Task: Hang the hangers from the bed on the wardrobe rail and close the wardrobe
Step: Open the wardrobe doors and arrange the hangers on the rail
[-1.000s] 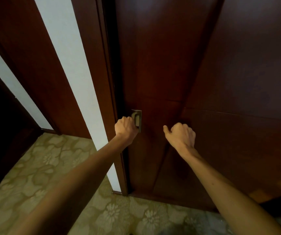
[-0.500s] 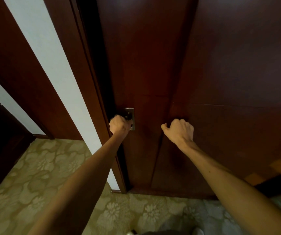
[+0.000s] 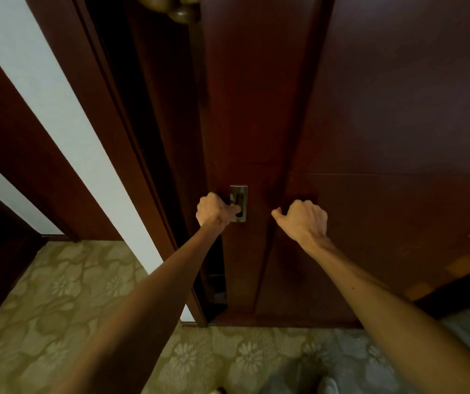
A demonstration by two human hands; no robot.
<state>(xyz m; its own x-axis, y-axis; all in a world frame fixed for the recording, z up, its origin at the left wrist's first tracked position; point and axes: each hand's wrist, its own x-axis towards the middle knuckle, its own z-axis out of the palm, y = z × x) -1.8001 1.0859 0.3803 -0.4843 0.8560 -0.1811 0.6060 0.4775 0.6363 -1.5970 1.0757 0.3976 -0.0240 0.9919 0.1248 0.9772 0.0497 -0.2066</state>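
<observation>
Nearest, patterned carpet (image 3: 57, 294) lies under both forearms. The left hand (image 3: 213, 210) curls its fingers into the recessed metal handle (image 3: 238, 203) of the wardrobe door (image 3: 250, 109), gripping it. Just right of it, the right hand (image 3: 303, 220) is clenched against the fold between door panels, thumb out; what it holds cannot be told. Left of the left hand a dark gap (image 3: 154, 123) stays open, with hangers (image 3: 179, 7) faint at its top.
</observation>
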